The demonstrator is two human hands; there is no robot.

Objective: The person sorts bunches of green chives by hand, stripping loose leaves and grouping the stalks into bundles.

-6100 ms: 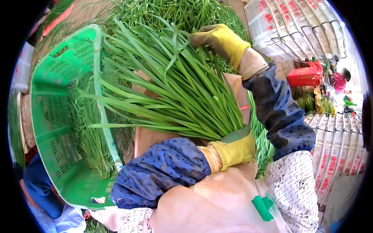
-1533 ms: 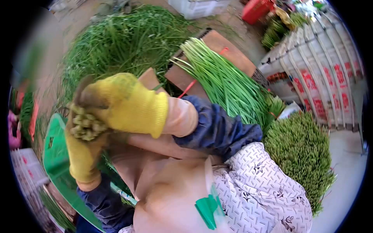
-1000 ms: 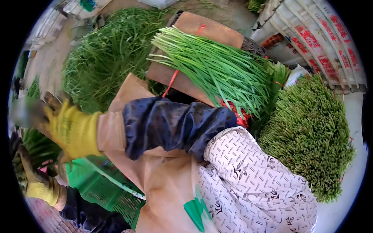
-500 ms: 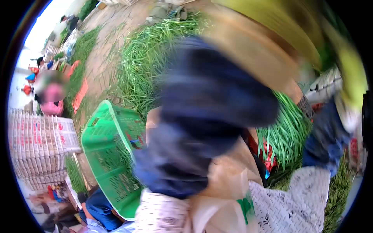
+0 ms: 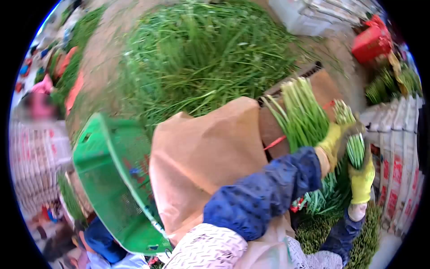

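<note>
My left hand, in a yellow glove with a dark palm, reaches to the right from a blue sleeve. Its fingers close around a bunch of chives with pale cut ends. Just beside it my right hand, gloved the same way, is wrapped round a small bunch of green stalks. The two hands nearly touch, and some fingers are hidden. Left of them a larger bundle of chives lies on a brown-covered surface, with a red tie next to it.
A green plastic basket stands at left, beside a brown sheet. Loose greens form a big heap ahead. White crates are stacked at right; more crates stand at left near other people. A red bag sits far right.
My view has swung to the right and down. My left arm, blurred and raised across the middle before, now extends right, and both gloved hands have come together at the bunches.
</note>
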